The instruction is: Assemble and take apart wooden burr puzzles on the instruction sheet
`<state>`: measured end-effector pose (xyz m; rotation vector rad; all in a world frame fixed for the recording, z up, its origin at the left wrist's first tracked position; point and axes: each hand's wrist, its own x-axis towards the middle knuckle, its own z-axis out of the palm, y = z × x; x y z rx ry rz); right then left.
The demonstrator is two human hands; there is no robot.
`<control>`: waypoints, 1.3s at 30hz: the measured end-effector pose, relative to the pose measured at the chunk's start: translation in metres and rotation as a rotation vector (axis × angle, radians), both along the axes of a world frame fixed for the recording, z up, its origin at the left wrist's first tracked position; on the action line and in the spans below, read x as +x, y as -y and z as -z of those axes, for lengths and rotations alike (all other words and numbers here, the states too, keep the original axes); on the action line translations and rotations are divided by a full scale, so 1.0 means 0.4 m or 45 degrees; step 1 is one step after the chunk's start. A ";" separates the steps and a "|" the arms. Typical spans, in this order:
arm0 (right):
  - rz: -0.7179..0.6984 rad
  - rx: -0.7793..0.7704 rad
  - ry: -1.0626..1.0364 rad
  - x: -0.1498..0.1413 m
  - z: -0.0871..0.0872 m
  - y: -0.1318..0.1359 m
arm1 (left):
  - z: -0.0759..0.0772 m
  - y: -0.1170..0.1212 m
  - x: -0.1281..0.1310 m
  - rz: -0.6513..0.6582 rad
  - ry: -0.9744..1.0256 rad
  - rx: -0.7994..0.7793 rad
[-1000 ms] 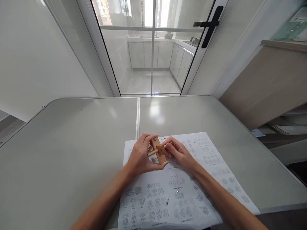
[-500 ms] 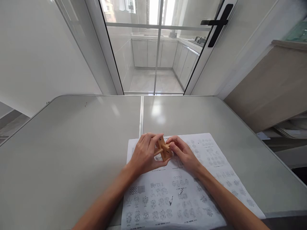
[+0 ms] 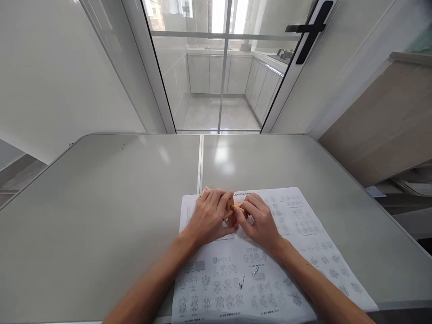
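Observation:
A small wooden piece with pegs through a flat block is held between my two hands above a printed sheet. My left hand is wrapped round its left side, fingers over the top and thumb below. Part of the wood sticks out past the left fingertips at the back. My right hand is closed, with thumb and index finger pinching a wooden peg on the block's right side. The fingers hide much of the wooden piece.
The sheet of small line diagrams lies on a grey table with a metal seam down its middle. Two small dark shiny bits lie on the paper. Beyond the table stands a glass door with a black handle.
My right fingers have moved left and inward and now pinch the peg at the block. My left hand has turned slightly, showing more wood behind its fingers. The view has shifted a little.

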<state>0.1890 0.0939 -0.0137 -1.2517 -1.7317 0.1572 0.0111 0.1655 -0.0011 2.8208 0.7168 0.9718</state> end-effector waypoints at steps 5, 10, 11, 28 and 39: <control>0.027 0.032 0.027 0.002 -0.002 -0.002 | -0.006 -0.004 0.002 0.016 0.018 0.040; 0.034 0.090 0.048 0.001 -0.003 0.000 | -0.012 -0.006 0.003 0.021 0.019 0.082; 0.030 0.090 0.049 0.001 -0.002 0.000 | -0.012 -0.005 0.003 0.018 0.018 0.084; -0.025 -0.077 -0.082 -0.006 0.017 0.006 | -0.029 0.001 -0.012 0.080 0.091 -0.065; -0.035 -0.409 -0.654 0.018 -0.008 0.004 | -0.037 0.011 0.000 -0.064 0.569 -0.743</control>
